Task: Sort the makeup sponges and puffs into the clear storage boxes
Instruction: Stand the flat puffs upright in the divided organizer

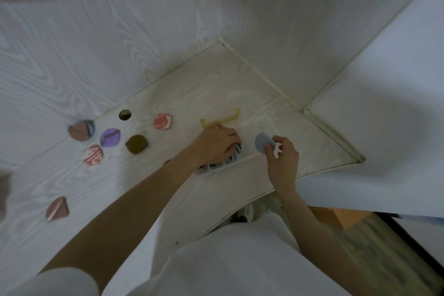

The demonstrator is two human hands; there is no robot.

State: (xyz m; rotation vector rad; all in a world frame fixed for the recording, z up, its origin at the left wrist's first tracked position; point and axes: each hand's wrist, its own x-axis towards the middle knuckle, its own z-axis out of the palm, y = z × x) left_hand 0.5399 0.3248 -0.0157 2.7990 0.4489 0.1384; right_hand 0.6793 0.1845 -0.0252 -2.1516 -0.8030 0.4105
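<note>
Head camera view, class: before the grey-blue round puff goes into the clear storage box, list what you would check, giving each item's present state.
1. Right hand pinches the grey-blue round puff by its edge: ok.
2. Left hand rests on the row of upright puffs in the clear storage box, steadying them: ok.
3. Free slot beside that row: cannot tell, the box is clear and blurred.
4. Held puff is over the box: ok.
5. Yellow handle lies behind the hands, out of the path: ok.
6. Brown round puff and others wait on the white table: ok.
</note>
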